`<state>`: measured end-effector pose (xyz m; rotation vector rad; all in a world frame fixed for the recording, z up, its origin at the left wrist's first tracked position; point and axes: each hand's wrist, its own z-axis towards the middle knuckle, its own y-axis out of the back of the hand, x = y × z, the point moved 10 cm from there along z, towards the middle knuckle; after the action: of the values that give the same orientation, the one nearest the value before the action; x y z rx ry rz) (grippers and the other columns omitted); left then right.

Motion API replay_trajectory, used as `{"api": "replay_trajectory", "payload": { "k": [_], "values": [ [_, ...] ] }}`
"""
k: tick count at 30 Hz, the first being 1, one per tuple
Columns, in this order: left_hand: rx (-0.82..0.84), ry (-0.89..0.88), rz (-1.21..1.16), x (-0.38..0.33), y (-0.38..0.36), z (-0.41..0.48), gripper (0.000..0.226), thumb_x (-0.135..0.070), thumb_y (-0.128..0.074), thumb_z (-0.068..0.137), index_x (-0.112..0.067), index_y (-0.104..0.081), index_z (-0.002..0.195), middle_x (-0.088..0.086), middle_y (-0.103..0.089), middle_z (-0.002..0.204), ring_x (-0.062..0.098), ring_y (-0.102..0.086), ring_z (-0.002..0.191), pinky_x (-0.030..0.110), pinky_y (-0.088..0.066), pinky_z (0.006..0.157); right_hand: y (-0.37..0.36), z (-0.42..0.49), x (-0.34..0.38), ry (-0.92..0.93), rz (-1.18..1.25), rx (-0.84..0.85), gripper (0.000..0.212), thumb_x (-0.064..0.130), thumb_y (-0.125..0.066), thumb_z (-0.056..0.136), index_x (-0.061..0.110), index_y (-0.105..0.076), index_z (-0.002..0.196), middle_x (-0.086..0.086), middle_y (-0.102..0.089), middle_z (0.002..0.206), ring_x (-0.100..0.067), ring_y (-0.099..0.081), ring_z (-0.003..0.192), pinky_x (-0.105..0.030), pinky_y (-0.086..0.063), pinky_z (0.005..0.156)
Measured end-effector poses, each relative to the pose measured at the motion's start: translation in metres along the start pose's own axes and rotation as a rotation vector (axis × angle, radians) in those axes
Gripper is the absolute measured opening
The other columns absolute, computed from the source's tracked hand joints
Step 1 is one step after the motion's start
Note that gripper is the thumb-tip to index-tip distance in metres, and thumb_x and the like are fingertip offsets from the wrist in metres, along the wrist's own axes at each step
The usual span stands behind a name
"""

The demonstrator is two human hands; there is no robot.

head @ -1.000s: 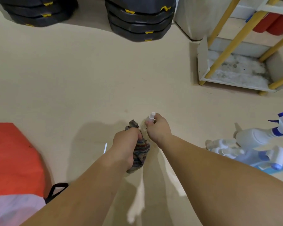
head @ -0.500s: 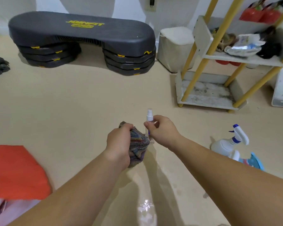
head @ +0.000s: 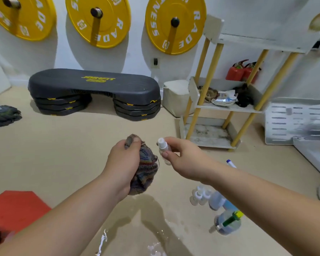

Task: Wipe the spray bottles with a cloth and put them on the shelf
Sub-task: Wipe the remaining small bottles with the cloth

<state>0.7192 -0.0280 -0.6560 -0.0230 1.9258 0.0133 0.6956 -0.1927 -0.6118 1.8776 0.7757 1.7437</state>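
Fingers (head: 174, 140) of the right hand (head: 185, 161) pinch a small spray bottle (head: 163, 147), cap up, leaning a bit left. The left hand (head: 124, 163) squeezes the bunched cloth (head: 146, 169) just beside it. The shelf (head: 227, 108) stands ahead on the right, nearer the right hand. Its middle level holds rags (head: 210, 93) and a packet (head: 224, 98). More spray bottles (head: 211, 198) lie on the floor (head: 63, 154).

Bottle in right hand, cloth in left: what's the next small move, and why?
Probably carry the bottle to the shelf: the right hand pinches it apart from the cloth gripped in the left hand, with the shelf ahead.
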Motion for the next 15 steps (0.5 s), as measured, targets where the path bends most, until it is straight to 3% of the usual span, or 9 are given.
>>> {"api": "replay_trajectory", "payload": {
  "k": [2, 4, 7, 9, 12, 15],
  "values": [
    [0.012, -0.083, 0.007, -0.011, -0.002, -0.021, 0.032, -0.048, -0.051, 0.106, -0.02, -0.067, 0.105, 0.009, -0.076, 0.106, 0.024, -0.075, 0.085, 0.03, -0.056, 0.059, 0.001, -0.019, 0.01, -0.004, -0.013, 0.026, 0.028, 0.039, -0.046, 0.107, 0.017, -0.064, 0.105, -0.015, -0.067, 0.1, -0.031, -0.063, 0.096, -0.04, -0.053, 0.081],
    [0.023, -0.157, -0.005, -0.022, -0.006, -0.04, 0.032, -0.045, -0.049, 0.108, -0.018, -0.065, 0.101, 0.006, -0.075, 0.095, 0.015, -0.074, 0.068, 0.027, -0.054, 0.049, -0.001, -0.032, 0.012, -0.026, -0.017, 0.048, 0.021, 0.032, -0.048, 0.107, 0.019, -0.064, 0.104, -0.01, -0.066, 0.088, -0.013, -0.062, 0.074, -0.025, -0.051, 0.067],
    [0.085, -0.361, 0.145, -0.034, -0.02, -0.058, 0.028, -0.042, -0.048, 0.108, -0.023, -0.064, 0.095, -0.006, -0.073, 0.079, 0.014, -0.071, 0.073, 0.028, -0.056, 0.066, -0.011, -0.045, -0.005, -0.137, 0.071, 0.084, 0.017, 0.027, -0.05, 0.106, 0.017, -0.065, 0.106, 0.001, -0.06, 0.08, -0.004, -0.052, 0.058, -0.01, -0.04, 0.049],
    [0.208, -0.486, 0.33, -0.032, -0.039, -0.066, 0.019, -0.035, -0.05, 0.107, -0.026, -0.062, 0.095, -0.012, -0.068, 0.073, 0.007, -0.061, 0.067, 0.02, -0.048, 0.062, -0.019, -0.048, -0.016, -0.186, 0.133, 0.102, 0.019, 0.027, -0.05, 0.106, 0.015, -0.064, 0.104, -0.001, -0.06, 0.08, -0.009, -0.05, 0.06, -0.015, -0.04, 0.052],
    [0.29, -0.705, 0.746, -0.022, -0.057, -0.065, 0.009, -0.022, -0.05, 0.104, -0.027, -0.058, 0.104, -0.012, -0.061, 0.081, 0.009, -0.055, 0.076, 0.028, -0.043, 0.067, -0.023, -0.044, -0.024, -0.211, 0.073, 0.138, 0.015, 0.023, -0.052, 0.104, 0.013, -0.062, 0.101, -0.001, -0.058, 0.081, -0.013, -0.05, 0.065, -0.025, -0.043, 0.056],
    [0.307, -0.595, 0.633, -0.018, -0.048, -0.044, 0.016, -0.026, -0.049, 0.106, -0.03, -0.062, 0.097, -0.009, -0.066, 0.079, 0.013, -0.058, 0.074, 0.024, -0.044, 0.063, -0.017, -0.035, -0.024, -0.137, -0.118, 0.148, 0.016, 0.028, -0.053, 0.104, 0.019, -0.056, 0.091, 0.006, -0.056, 0.076, -0.012, -0.053, 0.062, -0.022, -0.048, 0.055]
  ]
}}
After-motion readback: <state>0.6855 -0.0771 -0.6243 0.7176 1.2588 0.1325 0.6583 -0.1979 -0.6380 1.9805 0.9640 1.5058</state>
